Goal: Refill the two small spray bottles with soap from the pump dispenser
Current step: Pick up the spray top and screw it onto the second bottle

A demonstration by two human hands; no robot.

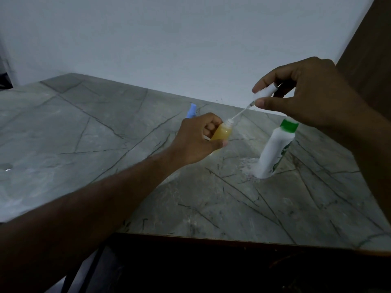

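My left hand grips a small clear spray bottle holding yellow-orange liquid, tilted with its open neck toward the upper right. My right hand pinches the bottle's white spray head above it. The head's thin dip tube runs down into the bottle's neck. A second small bottle with a light blue cap stands just behind my left hand, mostly hidden. A white soap bottle with a green top stands on the counter under my right hand; its pump is not visible.
The grey marble counter stretches left and toward me, ending at a front edge with dark space below. A pale wall runs behind it. A brown wooden panel rises at the right. A wet or speckled patch lies by the white bottle's base.
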